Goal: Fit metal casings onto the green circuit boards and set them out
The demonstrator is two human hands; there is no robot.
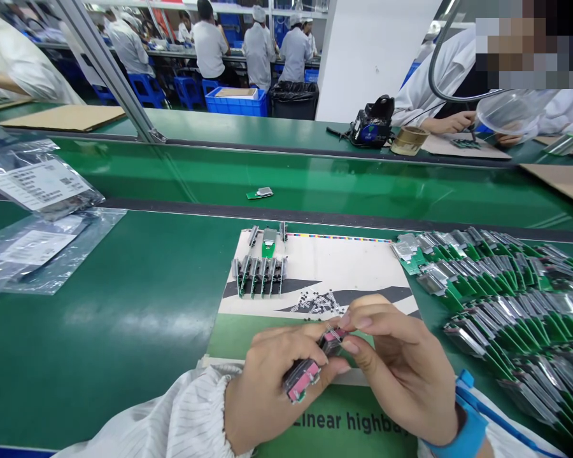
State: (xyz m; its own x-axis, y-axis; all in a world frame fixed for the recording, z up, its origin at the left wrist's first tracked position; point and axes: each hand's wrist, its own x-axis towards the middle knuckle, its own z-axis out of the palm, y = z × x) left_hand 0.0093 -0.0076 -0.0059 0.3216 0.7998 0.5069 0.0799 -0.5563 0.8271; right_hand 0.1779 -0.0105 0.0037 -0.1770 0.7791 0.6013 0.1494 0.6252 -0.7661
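Note:
My left hand (272, 381) is closed round a short stack of small pink-edged modules (302, 379), held low over a printed card (334, 270). My right hand (401, 369) pinches the top end of that stack (333, 339) between thumb and forefinger. Just beyond the hands lies a scatter of tiny dark parts (318, 301) on the card. A row of several upright green circuit boards (260, 275) stands at the card's far left. To the right, many green boards with metal shields (501, 292) lie in overlapping rows.
A single board (260, 193) lies on the green conveyor belt (315, 178). Clear bags with labels (38, 210) lie at the left. Across the belt a person (453, 83) works beside a soldering station (373, 122) and a tape roll (409, 140). More workers stand in the background.

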